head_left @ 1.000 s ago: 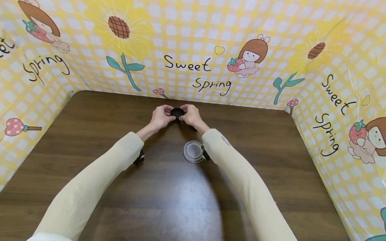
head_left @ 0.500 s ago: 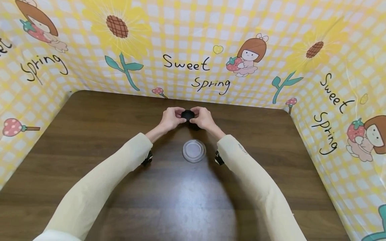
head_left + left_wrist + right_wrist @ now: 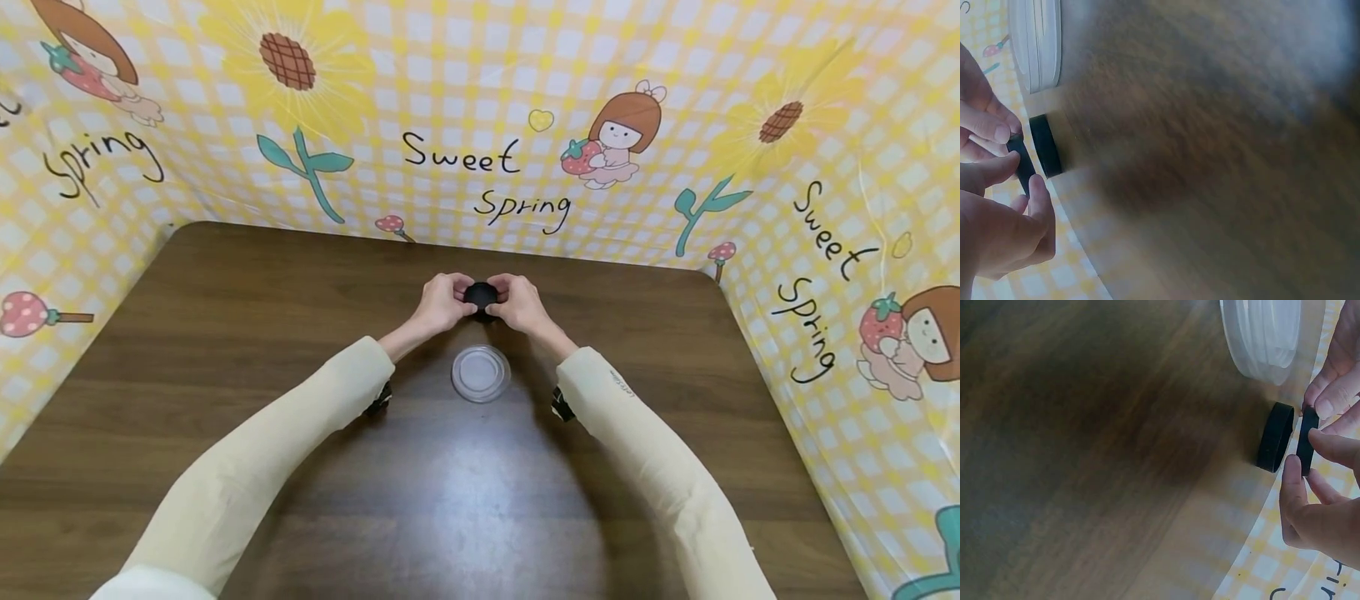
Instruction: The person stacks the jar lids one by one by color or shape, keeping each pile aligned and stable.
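Both hands hold a flat round black disc [image 3: 481, 293] near the back of the table. My left hand [image 3: 444, 302] pinches its left edge between thumb and fingers. The right hand [image 3: 521, 302] grips the opposite edge in the same way. Just below the held disc, a short round black piece [image 3: 1275, 437] with a raised wall sits on the table, and a gap shows between the two in both wrist views. From the head view, the disc and hands hide most of that lower piece. Nearer the person stands a round clear container [image 3: 480, 373].
The brown wooden table [image 3: 337, 492] carries these things. Yellow checked cloth [image 3: 450, 100] with printed flowers and figures rises along its back and sides. Dark devices [image 3: 562, 404] are strapped at the sleeve cuffs.
Both hands have carried the black disc to the right and slightly toward the person, so it now lies over the lower black piece in the head view. The clear container has stayed put.
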A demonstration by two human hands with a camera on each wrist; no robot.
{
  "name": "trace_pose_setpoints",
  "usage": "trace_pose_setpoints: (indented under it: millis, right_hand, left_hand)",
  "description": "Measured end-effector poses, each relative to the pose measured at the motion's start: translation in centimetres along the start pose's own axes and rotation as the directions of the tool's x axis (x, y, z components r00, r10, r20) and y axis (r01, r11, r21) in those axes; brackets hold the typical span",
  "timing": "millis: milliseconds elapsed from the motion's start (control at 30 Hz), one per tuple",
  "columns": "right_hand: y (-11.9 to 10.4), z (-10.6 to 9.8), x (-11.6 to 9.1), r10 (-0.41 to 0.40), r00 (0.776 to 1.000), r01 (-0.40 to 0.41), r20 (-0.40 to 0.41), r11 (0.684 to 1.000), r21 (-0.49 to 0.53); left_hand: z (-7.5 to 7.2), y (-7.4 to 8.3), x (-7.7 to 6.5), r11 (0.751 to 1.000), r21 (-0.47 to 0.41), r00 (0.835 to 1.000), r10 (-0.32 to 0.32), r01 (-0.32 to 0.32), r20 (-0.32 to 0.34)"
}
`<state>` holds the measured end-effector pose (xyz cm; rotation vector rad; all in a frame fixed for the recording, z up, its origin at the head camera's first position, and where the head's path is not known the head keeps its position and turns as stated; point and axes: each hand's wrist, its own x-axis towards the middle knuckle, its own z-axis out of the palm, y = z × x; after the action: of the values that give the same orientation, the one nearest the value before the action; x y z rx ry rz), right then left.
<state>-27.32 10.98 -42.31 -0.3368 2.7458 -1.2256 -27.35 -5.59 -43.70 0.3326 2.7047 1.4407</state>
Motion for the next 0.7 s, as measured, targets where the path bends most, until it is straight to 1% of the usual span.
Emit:
trace_pose_setpoints:
  millis: [200, 700]
  right_hand:
    - [0.8, 0.2, -0.4, 0.037, 0.999, -0.036, -0.014, 0.998, 0.048]
    - [1.3, 0.7, -0.7, 0.057, 0.998, -0.055, -0.035, 0.996, 0.064]
  left_hand:
    - [0.5, 0.0, 0.1, 1.0, 0.009, 1.0, 0.005, -0.006, 0.022]
    - [1.0, -0.3, 0.0, 0.998, 0.046, 0.999, 0.029, -0.03, 0.029]
